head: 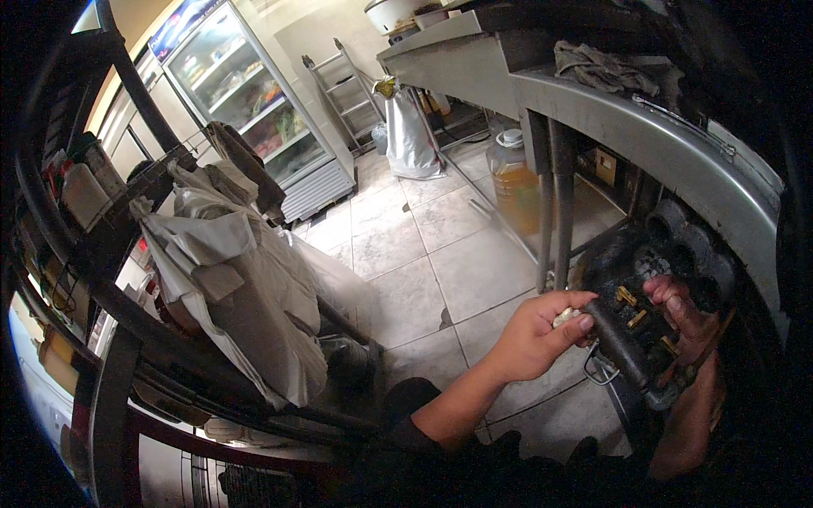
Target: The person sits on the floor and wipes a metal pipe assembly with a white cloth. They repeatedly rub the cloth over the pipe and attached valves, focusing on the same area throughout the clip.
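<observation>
My left hand (546, 333) is curled around a small pale, lumpy item (564, 316), its fingertips at the end of a dark rounded metal edge (619, 349). A wire loop handle (600, 365) hangs just below that hand. My right hand (683, 311) is in shadow on the far side of the dark edge, fingers bent; whether it holds anything cannot be told. Between the hands, several yellowish brass-like fittings (636, 319) sit on a blackened surface. Dark round forms (667, 219) lie beyond them.
A stainless steel counter (660, 120) with a crumpled cloth (597, 70) curves along the right. Below it stands a plastic jug of amber liquid (516, 197). A metal rack with hanging plastic bags (254, 286) is at the left. A glass-door fridge (241, 95) and a ladder (346, 95) stand farther back.
</observation>
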Demonstrator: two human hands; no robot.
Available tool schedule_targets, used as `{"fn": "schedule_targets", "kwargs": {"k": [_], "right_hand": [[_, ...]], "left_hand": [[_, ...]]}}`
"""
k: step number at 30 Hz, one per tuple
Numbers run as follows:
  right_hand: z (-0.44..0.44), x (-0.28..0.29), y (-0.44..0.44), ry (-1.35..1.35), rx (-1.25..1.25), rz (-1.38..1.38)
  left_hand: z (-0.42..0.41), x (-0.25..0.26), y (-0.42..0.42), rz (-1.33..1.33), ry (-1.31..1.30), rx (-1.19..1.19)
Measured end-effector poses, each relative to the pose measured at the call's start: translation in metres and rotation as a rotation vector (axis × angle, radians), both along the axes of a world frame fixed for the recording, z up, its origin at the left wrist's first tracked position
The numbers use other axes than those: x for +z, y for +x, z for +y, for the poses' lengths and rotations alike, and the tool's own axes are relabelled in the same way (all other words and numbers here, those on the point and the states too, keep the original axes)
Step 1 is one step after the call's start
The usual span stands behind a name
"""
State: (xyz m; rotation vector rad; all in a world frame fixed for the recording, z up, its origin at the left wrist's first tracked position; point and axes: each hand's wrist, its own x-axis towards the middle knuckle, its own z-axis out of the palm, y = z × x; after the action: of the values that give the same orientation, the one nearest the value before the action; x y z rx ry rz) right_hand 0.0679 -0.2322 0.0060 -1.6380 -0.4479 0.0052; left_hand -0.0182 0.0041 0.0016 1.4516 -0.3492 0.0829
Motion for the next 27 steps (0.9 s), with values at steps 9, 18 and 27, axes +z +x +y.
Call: {"fn": "schedule_targets", "kwargs": {"k": [9, 18, 27], "right_hand": [[0.007, -0.009, 0.006, 0.094, -0.004, -0.115], [0.004, -0.010, 0.002, 0.122, -0.075, -0.006], [0.008, 0.008, -0.005, 0.182, 0.161, 0.051]], "left_hand": [[0.000, -0.001, 0.000, 0.015, 0.003, 0.009], [-0.004, -0.001, 0.002, 0.017, 0.014, 0.040], [-0.006, -0.002, -0.005, -0.002, -0.069, 0.124]]}}
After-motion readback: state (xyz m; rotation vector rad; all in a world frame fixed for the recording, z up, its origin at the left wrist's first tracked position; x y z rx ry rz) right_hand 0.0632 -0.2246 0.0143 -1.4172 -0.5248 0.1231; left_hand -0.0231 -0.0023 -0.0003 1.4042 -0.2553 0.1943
